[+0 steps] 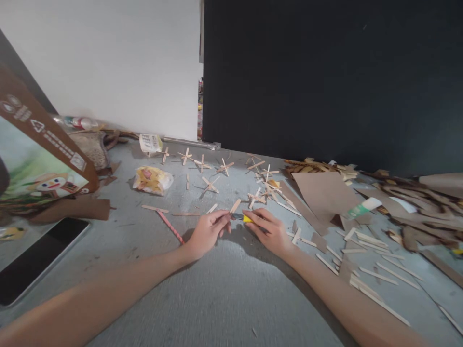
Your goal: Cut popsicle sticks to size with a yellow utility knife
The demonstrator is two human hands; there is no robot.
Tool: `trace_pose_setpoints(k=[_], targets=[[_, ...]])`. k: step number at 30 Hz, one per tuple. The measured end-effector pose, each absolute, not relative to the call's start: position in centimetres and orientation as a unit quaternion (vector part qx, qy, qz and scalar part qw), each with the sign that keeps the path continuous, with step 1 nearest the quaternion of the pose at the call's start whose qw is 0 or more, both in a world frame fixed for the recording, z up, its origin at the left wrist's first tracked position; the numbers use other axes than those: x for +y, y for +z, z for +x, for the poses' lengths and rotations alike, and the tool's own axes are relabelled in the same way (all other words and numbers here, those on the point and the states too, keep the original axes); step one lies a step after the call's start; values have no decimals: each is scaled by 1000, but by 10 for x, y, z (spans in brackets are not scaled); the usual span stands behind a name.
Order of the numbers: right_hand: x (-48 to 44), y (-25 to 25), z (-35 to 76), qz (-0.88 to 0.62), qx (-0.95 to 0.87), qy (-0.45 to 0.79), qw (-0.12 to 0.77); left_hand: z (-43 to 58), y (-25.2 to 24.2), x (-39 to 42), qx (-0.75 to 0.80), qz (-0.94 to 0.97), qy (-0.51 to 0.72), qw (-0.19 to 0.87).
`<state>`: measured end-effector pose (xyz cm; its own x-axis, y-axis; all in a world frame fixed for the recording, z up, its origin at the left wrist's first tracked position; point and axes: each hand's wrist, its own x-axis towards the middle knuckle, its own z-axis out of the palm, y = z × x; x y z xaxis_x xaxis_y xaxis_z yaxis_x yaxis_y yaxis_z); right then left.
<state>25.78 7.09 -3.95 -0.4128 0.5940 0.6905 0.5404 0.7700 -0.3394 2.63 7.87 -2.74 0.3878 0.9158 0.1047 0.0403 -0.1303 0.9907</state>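
My left hand (206, 234) is closed, pinching a wooden craft stick (235, 206) whose upper end sticks up past the fingers. In my right hand (270, 231) is a yellow craft knife (247, 219), gripped near its front. Its grey blade points left and meets or nearly meets the stick by my left fingertips; exact contact is too small to tell. A pink striped rod (170, 225) lies just left of my left hand. Beyond both hands stand several crossed-stick pieces, among them one cross (210, 184) in the middle and another (256, 197) nearer my right hand.
Loose craft sticks (378, 272) are scattered at the right, near a glue stick (365, 207) and cardboard sheets (320, 193). At left lie a phone (43, 258), a printed brown box (39, 159) and a yellow packet (152, 180). A black panel (325, 82) rises behind the table.
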Motion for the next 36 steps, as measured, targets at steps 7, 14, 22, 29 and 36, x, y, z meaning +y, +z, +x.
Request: trace_pose_setpoints(k=[7,14,22,29,36], targets=[[71,-40,257,-338,-841,35,422,26,-27,78,383,629,420,531],[70,-39,256,-325,-843,36,428,26,-30,78,385,629,423,526],[72,-41,256,-343,-839,35,420,28,-30,81,380,648,378,541],[73,-42,256,-345,-840,39,416,28,-32,82,373,630,386,560],[72,-41,257,-351,-840,52,411,27,-33,86,362,630,397,560]])
